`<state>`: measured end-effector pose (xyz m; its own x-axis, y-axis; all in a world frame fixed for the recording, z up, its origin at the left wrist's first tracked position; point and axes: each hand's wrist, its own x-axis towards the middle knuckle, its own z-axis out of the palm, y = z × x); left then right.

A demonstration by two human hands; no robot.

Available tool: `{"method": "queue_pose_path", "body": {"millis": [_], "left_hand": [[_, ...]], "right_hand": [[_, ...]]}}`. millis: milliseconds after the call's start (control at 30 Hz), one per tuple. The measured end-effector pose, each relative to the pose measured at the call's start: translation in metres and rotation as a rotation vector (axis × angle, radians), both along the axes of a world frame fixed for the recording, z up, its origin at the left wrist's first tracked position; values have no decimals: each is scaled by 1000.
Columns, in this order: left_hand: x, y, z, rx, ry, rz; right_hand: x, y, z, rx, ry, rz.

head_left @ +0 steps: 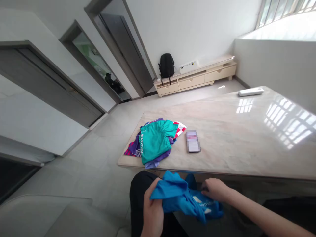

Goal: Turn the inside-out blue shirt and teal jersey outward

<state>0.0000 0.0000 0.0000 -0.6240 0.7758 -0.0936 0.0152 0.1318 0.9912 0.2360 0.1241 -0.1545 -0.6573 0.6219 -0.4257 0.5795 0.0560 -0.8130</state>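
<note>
A bright blue shirt (184, 199) with white lettering lies bunched over my lap, below the table's near edge. My left hand (153, 210) grips its left side, fingers closed on the cloth. My right hand (216, 190) pinches the shirt's right part from above. On the marble table (247, 138) lies a pile of shirts: a teal one (155, 140) on top, purple (134, 148) and red-white checked ones (179, 129) beneath. Beside the pile lies a small flat blurred object (193, 141).
A white remote (250, 92) rests at the table's far corner. Beyond, a low cream cabinet (197, 79) stands against the wall with a black backpack (166, 65) on it. Grey doors line the left wall. A pale seat edge (49, 214) is at lower left.
</note>
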Motion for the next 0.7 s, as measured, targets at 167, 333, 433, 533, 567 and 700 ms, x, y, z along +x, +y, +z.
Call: {"method": "queue_pose_path", "body": {"millis": [167,333,433,533,567,700], "left_hand": [[17,3,-11,-46,40,-106],[31,5,-24,-118,-61,-112],[23,3,-18,-106,-114,16],[8,5,-1,-62,-229,96],[3,6,5,-41,-268,116],[-20,11,26,66,-352,192]], "right_hand": [[2,-6,39,-177,407,291],[-11,-26,37,-31,334,240],[-10,-26,20,223,17,263],[-4,-18,7,330,-154,227],[-2,-14,4,332,-177,198],[5,4,11,346,-209,97]]}}
